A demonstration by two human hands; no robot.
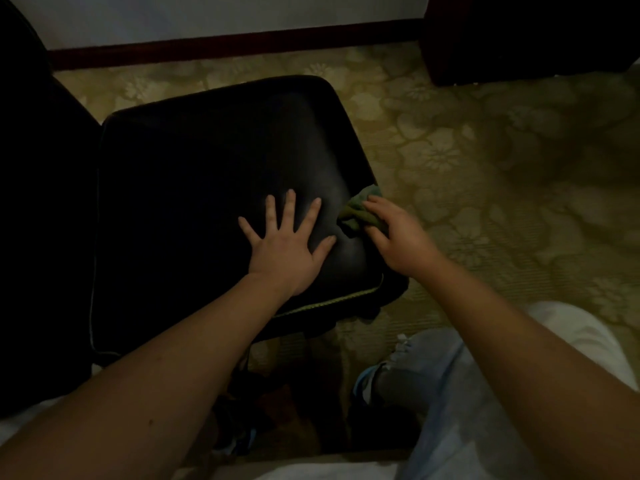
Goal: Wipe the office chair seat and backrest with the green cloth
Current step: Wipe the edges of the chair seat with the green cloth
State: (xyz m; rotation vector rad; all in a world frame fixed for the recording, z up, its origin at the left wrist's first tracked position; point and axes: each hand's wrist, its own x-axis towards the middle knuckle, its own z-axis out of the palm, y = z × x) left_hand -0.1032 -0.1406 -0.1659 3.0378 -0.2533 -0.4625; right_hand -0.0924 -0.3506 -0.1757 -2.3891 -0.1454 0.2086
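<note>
Fingers (290,204) of the left hand (287,247) lie spread flat on the seat (207,157), bracing it, while the right hand (398,233) grips the cloth (358,213) bunched at the seat's right edge. Firm, overlapping strokes toward the backrest (31,174) would likely serve best.

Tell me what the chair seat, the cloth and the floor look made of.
Chair seat: probably black leather or vinyl, smooth with faint sheen. Green cloth: soft matte fabric, crumpled into folds. Floor: carpet, apparently; olive floral pattern, fine ribbed weave.
</note>
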